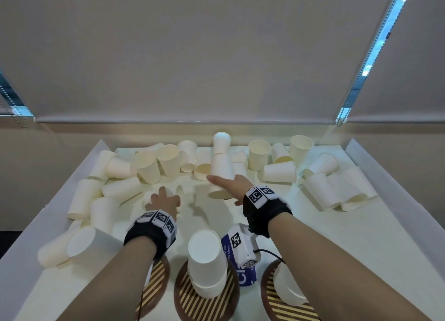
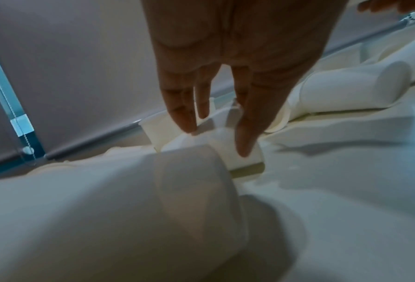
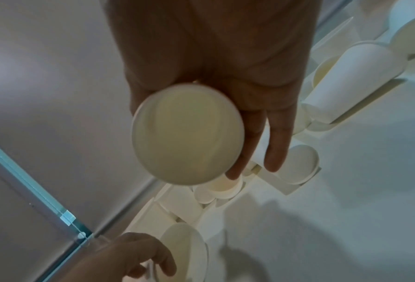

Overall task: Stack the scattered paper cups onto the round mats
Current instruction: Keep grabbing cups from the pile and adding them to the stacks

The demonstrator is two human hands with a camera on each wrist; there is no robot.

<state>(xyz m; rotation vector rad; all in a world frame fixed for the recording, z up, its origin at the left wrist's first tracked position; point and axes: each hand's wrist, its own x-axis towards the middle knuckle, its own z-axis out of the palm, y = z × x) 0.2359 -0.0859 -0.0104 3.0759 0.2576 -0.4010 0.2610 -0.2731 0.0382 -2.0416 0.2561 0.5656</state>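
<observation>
Many white paper cups (image 1: 279, 172) lie scattered across the far half of a white tray (image 1: 397, 200). Three striped round mats sit at the near edge: the left mat (image 1: 156, 282) is mostly hidden by my forearm, the middle mat (image 1: 192, 304) bears a stack of upside-down cups (image 1: 207, 260), and the right mat (image 1: 272, 296) bears one cup (image 1: 289, 289). My right hand (image 1: 234, 183) (image 3: 225, 57) grips an upside-down cup (image 1: 221, 171) (image 3: 187, 133), lifted off the tray. My left hand (image 1: 163, 199) (image 2: 238, 47) hovers with straight fingers over an upside-down cup (image 1: 150, 195) (image 2: 129, 209).
Raised white walls (image 1: 60, 188) edge the tray on both sides. A blue printed label (image 1: 245, 278) lies between the middle and right mats. Cups crowd the left side (image 1: 84, 198) and the right side (image 1: 337, 188). Window blinds hang behind the tray.
</observation>
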